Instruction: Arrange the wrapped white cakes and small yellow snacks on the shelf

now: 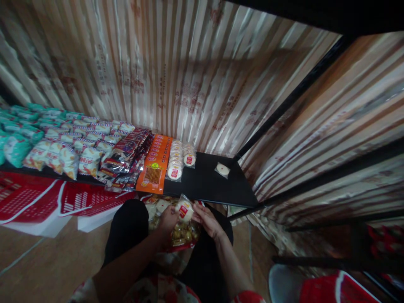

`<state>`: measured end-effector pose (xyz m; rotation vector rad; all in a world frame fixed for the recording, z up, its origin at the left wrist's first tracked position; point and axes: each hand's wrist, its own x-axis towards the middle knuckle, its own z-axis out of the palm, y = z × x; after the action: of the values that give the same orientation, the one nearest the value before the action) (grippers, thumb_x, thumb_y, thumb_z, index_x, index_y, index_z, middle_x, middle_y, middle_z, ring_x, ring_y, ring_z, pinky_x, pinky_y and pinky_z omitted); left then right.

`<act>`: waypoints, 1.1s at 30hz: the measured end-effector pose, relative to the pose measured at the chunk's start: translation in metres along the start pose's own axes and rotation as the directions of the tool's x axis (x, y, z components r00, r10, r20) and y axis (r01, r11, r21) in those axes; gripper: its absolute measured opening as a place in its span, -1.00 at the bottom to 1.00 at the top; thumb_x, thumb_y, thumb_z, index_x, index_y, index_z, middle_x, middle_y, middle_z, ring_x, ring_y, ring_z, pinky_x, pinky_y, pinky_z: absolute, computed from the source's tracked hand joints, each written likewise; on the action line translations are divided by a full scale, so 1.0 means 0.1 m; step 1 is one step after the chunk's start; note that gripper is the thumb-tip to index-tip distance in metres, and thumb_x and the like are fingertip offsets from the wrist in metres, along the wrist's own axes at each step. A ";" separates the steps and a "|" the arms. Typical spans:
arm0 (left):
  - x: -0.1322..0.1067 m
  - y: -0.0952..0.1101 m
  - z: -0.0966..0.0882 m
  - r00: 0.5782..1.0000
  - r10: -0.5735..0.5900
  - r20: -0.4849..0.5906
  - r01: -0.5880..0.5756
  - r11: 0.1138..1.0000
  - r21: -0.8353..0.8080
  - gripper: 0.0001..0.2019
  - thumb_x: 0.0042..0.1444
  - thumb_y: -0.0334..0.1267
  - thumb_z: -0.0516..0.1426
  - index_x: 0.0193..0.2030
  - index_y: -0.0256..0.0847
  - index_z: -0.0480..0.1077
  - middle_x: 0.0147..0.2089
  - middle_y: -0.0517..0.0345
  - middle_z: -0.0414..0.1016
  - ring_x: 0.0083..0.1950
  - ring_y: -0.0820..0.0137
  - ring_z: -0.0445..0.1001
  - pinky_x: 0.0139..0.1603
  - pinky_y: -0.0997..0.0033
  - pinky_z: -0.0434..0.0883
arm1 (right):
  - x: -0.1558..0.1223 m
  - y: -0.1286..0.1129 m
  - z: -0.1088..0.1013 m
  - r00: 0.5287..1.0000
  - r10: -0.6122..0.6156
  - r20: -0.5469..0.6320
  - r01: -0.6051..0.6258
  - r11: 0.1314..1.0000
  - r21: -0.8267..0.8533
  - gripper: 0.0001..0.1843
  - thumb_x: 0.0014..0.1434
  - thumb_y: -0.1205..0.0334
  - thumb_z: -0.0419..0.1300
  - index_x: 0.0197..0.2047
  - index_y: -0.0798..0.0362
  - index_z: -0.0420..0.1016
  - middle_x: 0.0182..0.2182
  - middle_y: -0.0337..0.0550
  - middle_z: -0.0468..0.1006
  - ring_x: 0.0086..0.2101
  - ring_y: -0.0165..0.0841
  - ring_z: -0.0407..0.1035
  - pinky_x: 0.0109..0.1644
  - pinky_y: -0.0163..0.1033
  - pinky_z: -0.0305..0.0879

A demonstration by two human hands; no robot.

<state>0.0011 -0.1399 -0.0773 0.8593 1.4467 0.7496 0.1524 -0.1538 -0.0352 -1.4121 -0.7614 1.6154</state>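
A clear packet with a round white cracker and a red label (184, 211) is held up between my two hands, above my lap. My left hand (168, 221) pinches its left edge with curled fingers. On the other side, my right hand (207, 221) grips the right edge, its fingers straighter. Below them, between my knees, sits a red basket holding gold-wrapped pieces (181, 236) and more pale packets. On the black shelf (210, 181) just ahead, similar cracker packets (175, 162) stand in two rows, and a single packet (222, 169) lies apart to the right.
Left along the shelf are an orange snack bag (154, 168), dark foil packs (128, 151), white snack bags (67, 158) and green bags (19, 145). Red baskets (91, 198) stand below. Black frame bars (290, 101) slant at the right, before a pleated curtain (189, 75).
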 end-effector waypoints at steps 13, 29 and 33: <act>0.01 0.25 0.09 0.995 0.069 -0.066 -0.060 0.989 0.134 -0.92 0.09 -0.41 0.04 -0.26 -0.28 0.31 -0.28 0.11 0.47 -0.30 0.49 0.45 -0.32 0.57 0.37 | 0.02 -0.09 0.09 0.982 -0.155 -0.111 0.162 0.985 0.058 -0.55 -0.27 -0.01 0.40 -0.32 0.06 0.48 -0.44 -0.17 0.57 -0.41 -0.32 0.46 -0.28 -0.25 0.34; 0.12 0.61 0.12 0.958 0.285 0.020 -0.244 0.779 0.578 -0.84 0.08 -0.40 0.04 -0.21 -0.19 0.40 -0.23 0.19 0.50 -0.20 0.50 0.41 -0.24 0.59 0.22 | 0.35 -0.32 -0.02 0.935 -0.251 -0.251 0.278 0.957 0.077 -0.51 -0.39 -0.05 0.42 -0.40 0.07 0.50 -0.52 -0.18 0.58 -0.48 -0.31 0.44 -0.35 -0.24 0.34; 0.19 0.69 0.20 0.963 0.270 -0.013 -0.218 0.805 0.553 -0.86 0.05 -0.45 0.05 -0.26 -0.25 0.39 -0.29 0.17 0.49 -0.28 0.52 0.41 -0.28 0.60 0.22 | 0.50 -0.29 -0.10 0.910 -0.317 -0.267 0.324 0.946 -0.018 -0.55 -0.32 -0.09 0.38 -0.44 0.09 0.51 -0.53 -0.18 0.57 -0.51 -0.35 0.41 -0.39 -0.27 0.31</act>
<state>0.0261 -0.0896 -0.0293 1.4949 1.6853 0.5670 0.1673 -0.0965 -0.0354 -1.3687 -0.7630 1.1509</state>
